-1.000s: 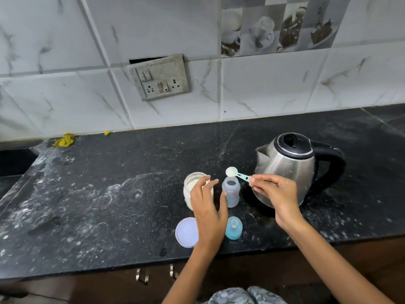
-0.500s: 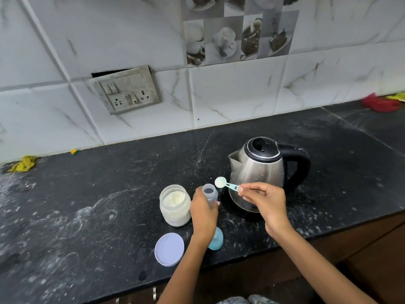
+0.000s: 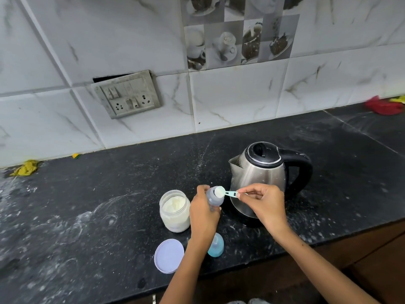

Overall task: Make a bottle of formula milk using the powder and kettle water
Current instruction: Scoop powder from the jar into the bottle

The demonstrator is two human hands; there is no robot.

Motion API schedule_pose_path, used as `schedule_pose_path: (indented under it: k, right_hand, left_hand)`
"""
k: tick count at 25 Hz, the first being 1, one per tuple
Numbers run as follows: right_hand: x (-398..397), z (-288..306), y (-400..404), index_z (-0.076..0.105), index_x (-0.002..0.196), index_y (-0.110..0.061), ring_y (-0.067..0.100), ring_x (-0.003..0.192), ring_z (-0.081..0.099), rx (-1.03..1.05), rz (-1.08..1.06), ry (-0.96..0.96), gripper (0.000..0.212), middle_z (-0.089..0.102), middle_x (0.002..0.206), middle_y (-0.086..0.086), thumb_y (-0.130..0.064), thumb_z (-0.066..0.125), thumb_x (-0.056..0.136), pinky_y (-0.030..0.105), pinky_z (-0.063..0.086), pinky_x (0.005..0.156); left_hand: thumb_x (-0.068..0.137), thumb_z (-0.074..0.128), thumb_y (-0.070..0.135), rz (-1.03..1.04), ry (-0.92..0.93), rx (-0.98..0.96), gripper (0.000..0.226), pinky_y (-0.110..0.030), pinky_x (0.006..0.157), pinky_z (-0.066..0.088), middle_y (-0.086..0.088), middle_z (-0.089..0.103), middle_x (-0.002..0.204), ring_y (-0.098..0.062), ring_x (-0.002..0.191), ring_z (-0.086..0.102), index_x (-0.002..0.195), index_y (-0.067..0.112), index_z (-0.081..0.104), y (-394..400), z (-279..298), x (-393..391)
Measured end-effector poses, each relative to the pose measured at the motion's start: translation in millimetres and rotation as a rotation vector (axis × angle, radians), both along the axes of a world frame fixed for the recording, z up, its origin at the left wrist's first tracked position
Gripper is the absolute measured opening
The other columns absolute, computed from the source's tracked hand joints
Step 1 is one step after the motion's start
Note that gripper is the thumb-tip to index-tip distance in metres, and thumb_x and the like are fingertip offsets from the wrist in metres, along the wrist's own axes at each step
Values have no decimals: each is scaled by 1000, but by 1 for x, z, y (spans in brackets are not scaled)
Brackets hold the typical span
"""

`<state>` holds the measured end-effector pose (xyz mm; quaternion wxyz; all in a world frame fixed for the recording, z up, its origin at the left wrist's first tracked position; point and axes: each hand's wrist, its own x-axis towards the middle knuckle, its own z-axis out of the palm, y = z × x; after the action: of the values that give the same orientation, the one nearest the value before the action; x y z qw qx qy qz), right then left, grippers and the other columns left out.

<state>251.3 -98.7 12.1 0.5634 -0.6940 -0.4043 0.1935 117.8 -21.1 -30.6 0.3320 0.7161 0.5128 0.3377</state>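
By the counter's front edge, the left hand (image 3: 202,212) grasps the bottle (image 3: 214,197) to steady it while the right hand (image 3: 266,202) pinches the scoop (image 3: 220,191) over its mouth; jar (image 3: 174,210) beside, kettle (image 3: 260,178) behind.

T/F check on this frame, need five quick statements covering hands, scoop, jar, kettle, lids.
1. The left hand grips the baby bottle. True.
2. The right hand holds the scoop over the powder jar. False: the scoop is at the bottle's mouth; the powder jar stands to the left of it.
3. The powder jar has its lid on. False: it is open, and the lilac lid lies on the counter in front.
4. The kettle stands with its lid closed. True.
5. The blue bottle cap is on the bottle. False: it stands on the counter.
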Motion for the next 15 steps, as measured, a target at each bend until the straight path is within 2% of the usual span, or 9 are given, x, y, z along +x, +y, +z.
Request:
schedule_pose_path:
  k: [2,4,6,10,15]
  right_hand:
    - [-1,3,2,78,78,-14,4,64,69,-5,64,-269,12,76,74,-5,-3,80,74,17,56,64]
    - [0,4,4,77,81,-13,11,66,70,59,175,-637,16,75,77,-3,1,78,73,30,59,62]
    - [4,3,5,75,83,-11,18,70,70,129,243,-871,20,75,81,-1,5,78,71,35,58,59]
    - [9,1,8,74,82,-9,21,71,70,139,255,-915,23,75,81,0,9,77,69,34,58,56]
    - [7,6,7,75,81,-11,21,73,69,89,344,-961,24,75,80,-1,9,75,69,34,58,59]
  left_hand:
    - [74,68,5,-12,-19,5,45,-28,69,47,-1,67,97,-20,87,62,112,18,47,-2,0,-1]
    - [73,72,7,-24,-43,2,47,-31,72,51,1,67,98,-18,87,63,112,18,48,-5,-1,-2]
    - [71,76,9,-25,-79,-16,49,-28,75,51,4,66,100,-14,88,63,112,17,49,-6,-1,-3]
    - [67,81,10,-23,-122,-50,53,-22,77,49,7,66,101,-10,90,62,110,17,52,-6,-1,-5]
    - [65,83,11,-43,-121,-74,55,-24,83,50,6,66,104,-9,95,62,109,20,52,-8,-4,-7]
